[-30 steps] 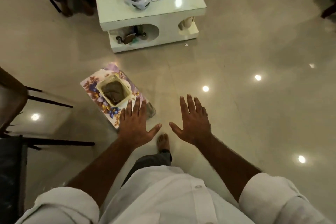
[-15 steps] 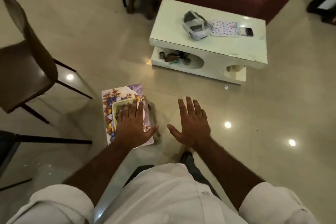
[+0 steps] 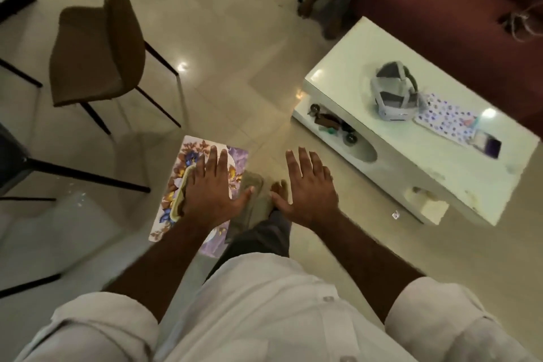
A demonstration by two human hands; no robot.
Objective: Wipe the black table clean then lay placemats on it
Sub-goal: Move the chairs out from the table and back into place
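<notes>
A stack of floral placemats [image 3: 188,156] lies on the tiled floor below me. On it stands a small cream basket [image 3: 179,200] with a dark cloth inside, mostly hidden by my left hand [image 3: 210,191], which hovers over it with fingers spread. A greyish bottle [image 3: 253,197] lies beside the mats, between my hands. My right hand [image 3: 308,188] is held out flat and empty over the floor, next to my bare foot. A dark table corner [image 3: 11,153] shows at the left edge.
A brown chair [image 3: 94,47] stands at the upper left. A white coffee table [image 3: 411,138] with a headset [image 3: 392,97], a dotted mat and a phone is at the right. A maroon sofa [image 3: 440,9] and another person's legs are behind it.
My view has swung left: the coffee table slid to the right and the chair came into view. Both hands stay spread, the left one now over the basket.
</notes>
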